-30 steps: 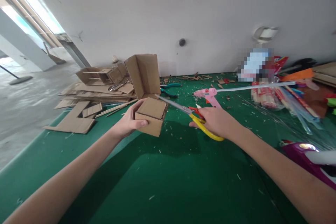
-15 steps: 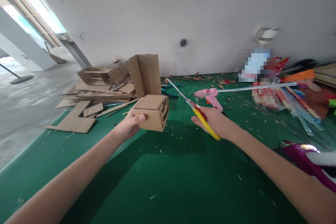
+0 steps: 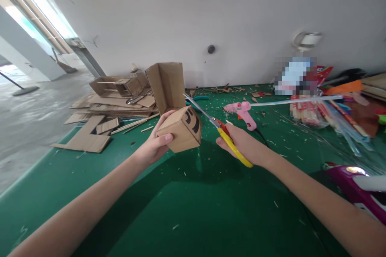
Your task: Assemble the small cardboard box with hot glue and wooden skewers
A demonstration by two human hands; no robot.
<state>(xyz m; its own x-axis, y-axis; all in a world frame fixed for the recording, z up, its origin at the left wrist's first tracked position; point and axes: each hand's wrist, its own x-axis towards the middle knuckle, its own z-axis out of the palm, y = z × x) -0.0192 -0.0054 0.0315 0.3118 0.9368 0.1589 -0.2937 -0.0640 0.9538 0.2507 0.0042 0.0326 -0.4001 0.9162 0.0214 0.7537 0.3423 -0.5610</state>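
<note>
Table (image 3: 193,213): one, green. Folded cardboard panel (image 3: 174,84): one, standing behind. Cardboard box (image 3: 183,138): one, held above the table, pinched between thumb and fingers of the left hand (image 3: 157,142). Visible walls appear assembled; work outstanding cannot be established. Hot-glue gun (image 3: 245,108): one, unheld. Scissors (image 3: 229,143): one pair, right hand (image 3: 245,142) fingers curled around the handles; no cutting evident.

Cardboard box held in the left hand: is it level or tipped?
Tipped. Held in the left hand, the cardboard box shows its near face askew, with the side edges slanting rather than standing vertical.
</note>
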